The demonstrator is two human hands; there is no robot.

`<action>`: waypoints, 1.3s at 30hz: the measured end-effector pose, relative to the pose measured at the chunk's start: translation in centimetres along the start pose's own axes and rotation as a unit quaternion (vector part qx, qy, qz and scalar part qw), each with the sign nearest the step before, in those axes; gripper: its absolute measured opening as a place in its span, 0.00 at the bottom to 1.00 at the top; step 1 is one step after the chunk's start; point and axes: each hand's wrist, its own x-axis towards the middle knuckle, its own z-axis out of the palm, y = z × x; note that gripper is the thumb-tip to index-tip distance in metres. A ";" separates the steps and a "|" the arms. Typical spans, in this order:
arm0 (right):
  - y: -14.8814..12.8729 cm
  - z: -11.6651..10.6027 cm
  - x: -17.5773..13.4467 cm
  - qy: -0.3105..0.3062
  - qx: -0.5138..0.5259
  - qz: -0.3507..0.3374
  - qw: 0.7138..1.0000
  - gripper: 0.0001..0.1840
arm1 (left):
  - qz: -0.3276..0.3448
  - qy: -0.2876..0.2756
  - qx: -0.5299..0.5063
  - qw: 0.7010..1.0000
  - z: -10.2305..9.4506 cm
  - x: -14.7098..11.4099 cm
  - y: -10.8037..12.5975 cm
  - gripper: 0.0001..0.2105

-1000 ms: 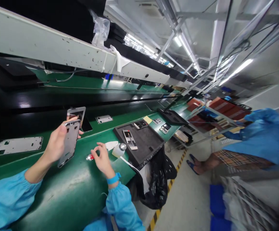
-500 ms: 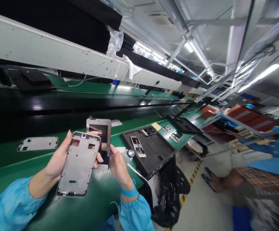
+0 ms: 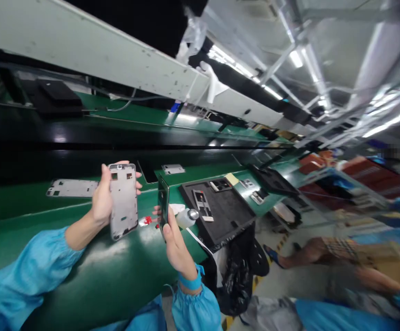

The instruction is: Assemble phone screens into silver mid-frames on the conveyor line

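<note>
My left hand (image 3: 100, 202) is closed around a silver phone frame (image 3: 124, 204), a flat plate with small cut-outs, tilted toward me above the green bench. My right hand (image 3: 175, 243) grips a dark phone screen assembly (image 3: 164, 207) by its sides, turned almost edge-on, apart from the frame. Just right of this hand is a white bottle (image 3: 185, 219) with a metal cap. Small red pieces (image 3: 147, 220) lie on the bench between my hands. Another phone frame (image 3: 72, 188) lies behind my left hand. Farther back are a dark flat panel (image 3: 147, 171) and a pale plate (image 3: 173, 169).
A black foam tray (image 3: 230, 209) to the right holds phone parts. More phone parts (image 3: 258, 196) lie beyond it, near a yellow pad (image 3: 232, 179). A black plastic bag (image 3: 237, 280) hangs below the bench edge. Blurred people in blue are at the right, near a rack.
My hands have moved apart. The screen assembly, earlier behind the frame and facing me, is now turned edge-on to the right. The dark panel and red pieces have come into view.
</note>
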 end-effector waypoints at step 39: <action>-0.4 5.0 3.3 -0.027 0.088 -0.099 0.991 0.46 | 0.203 -0.208 0.272 0.917 -3.2 1.5 1.5 0.17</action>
